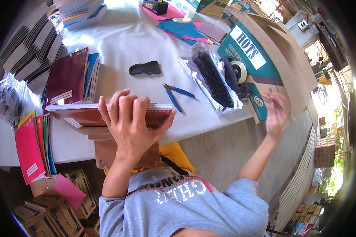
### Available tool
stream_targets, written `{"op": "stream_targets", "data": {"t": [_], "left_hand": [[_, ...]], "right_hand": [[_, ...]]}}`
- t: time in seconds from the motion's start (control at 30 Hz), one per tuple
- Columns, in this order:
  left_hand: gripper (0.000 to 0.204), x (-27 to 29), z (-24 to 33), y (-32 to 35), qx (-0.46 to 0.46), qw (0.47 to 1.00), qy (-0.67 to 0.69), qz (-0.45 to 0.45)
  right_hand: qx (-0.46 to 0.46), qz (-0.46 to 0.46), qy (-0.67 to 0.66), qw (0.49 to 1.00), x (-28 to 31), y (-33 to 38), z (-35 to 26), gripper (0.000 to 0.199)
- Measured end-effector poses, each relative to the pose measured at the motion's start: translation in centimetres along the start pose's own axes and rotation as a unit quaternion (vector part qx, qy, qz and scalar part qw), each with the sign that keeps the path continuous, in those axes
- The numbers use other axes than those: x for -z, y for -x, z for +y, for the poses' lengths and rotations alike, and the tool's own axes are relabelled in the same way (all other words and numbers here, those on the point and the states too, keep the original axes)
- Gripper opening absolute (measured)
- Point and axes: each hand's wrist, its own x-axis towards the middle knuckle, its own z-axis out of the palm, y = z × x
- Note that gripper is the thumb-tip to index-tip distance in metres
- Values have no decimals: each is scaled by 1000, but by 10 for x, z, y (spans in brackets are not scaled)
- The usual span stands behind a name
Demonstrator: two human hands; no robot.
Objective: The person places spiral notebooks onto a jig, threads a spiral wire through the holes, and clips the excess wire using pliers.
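Observation:
My left hand (130, 124) is clamped over the near edge of a maroon notebook (79, 114) with white page edges. The notebook lies flat at the front edge of the white table (126, 39), on top of a brown wooden block (105, 152). My right hand (276, 114) is raised off the table's right side, in front of a teal and brown cardboard box (265, 67). It is blurred with fingers spread, and a thin dark strand near it may or may not be in its grasp.
Blue-handled pliers (178, 94), a black curved tool (145, 68), a clear bag of black binding coils (215, 79) and a tape roll (239, 71) lie on the table. Notebook stacks (69, 75) and coloured covers (27, 150) sit left. Cardboard boxes (63, 215) stand on the floor.

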Motion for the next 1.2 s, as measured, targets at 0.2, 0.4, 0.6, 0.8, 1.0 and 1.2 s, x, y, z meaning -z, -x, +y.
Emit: {"op": "stream_targets", "data": {"t": [0.2,0.4,0.6,0.8,1.0,1.2], "left_hand": [[49,0,0,-2,-11,1000,-5,6],[50,-1,-1,-1,-6,1000,-10,4],[48,-5,1,-4,-5,1000,-8,7],[47,-8,6,-5,18,999,-35,-11],[46,-13,7,-8,10,997,-66,-28],[48,-18,2,-9,7,997,-71,-43]], "right_hand": [[-67,-55,-51,995,-12,5,28,26],[-75,106,-155,979,-25,18,32,24],[-2,21,-18,1000,-30,34,34,25],[-86,-181,11,980,-70,45,65,48],[102,-283,241,923,-120,45,64,39],[97,-237,201,945,-130,30,40,59]]}}
